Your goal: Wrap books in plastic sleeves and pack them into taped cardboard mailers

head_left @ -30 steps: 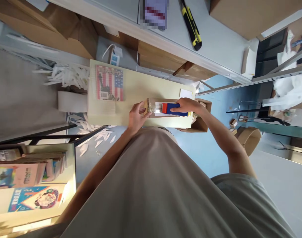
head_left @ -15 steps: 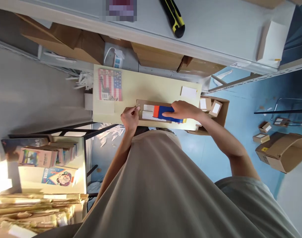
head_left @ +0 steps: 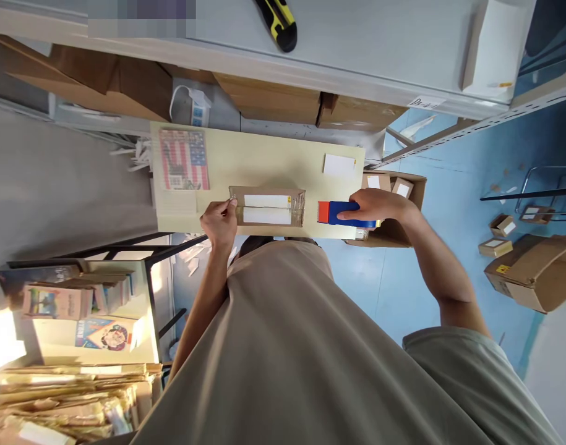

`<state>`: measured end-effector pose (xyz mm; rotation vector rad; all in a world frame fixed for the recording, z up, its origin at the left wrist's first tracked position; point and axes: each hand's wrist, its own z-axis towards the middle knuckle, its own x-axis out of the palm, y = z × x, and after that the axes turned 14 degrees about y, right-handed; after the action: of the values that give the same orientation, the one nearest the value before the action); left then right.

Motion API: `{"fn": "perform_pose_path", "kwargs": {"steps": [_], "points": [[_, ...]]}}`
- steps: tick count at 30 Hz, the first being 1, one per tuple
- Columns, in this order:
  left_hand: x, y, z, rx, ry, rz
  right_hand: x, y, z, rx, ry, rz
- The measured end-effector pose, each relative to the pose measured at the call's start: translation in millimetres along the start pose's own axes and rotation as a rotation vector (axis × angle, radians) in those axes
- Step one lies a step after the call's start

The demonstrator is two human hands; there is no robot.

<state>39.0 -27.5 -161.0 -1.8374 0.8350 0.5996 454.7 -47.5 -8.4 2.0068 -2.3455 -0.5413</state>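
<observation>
a pale yellow table [head_left: 264,164] under a grey shelf [head_left: 366,52], with blue floor [head_left: 366,278] to the right.
on the table, a flag-covered book [head_left: 184,159] lies toward the left end, a brown parcel [head_left: 266,207] with white labels sits mid-table near the front edge, and a white card [head_left: 339,165] lies toward the right; the shelf bears a yellow-and-black cutter [head_left: 286,31] and a white box [head_left: 491,46]; on the floor lie an open carton [head_left: 514,275] and small boxes [head_left: 496,247] just beside it.

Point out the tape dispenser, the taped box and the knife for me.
Tape dispenser [head_left: 346,206]: head view, on its blue body.
Taped box [head_left: 267,207]: head view, middle of its top.
Knife [head_left: 279,25]: head view, on its handle.
</observation>
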Motion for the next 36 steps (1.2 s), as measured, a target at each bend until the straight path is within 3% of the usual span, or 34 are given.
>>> {"fn": "perform_pose_path", "kwargs": {"steps": [11,17,20,25,31,36], "points": [[1.8,-9.5,-1.5,-0.013,0.010,0.041,28.7,39.6,36.7,0.146,-0.128,-0.090],[2.1,-13.9,0.5,-0.023,0.022,0.074,49.4,65.2,61.9,0.209,-0.324,-0.094],[-1.0,-10.7,4.4,0.003,0.006,0.091,49.6,63.0,72.5,0.197,-0.358,-0.113],[-8.6,-7.0,20.1,0.048,0.003,0.145,46.3,46.1,92.7,0.108,-0.309,-0.157],[-2.3,-20.6,29.8,0.090,0.043,0.168,61.1,53.4,133.0,0.230,-0.254,-0.135],[-9.2,-14.9,28.8,0.046,0.045,0.113,74.8,43.2,122.3,0.268,-0.254,0.034]]}}
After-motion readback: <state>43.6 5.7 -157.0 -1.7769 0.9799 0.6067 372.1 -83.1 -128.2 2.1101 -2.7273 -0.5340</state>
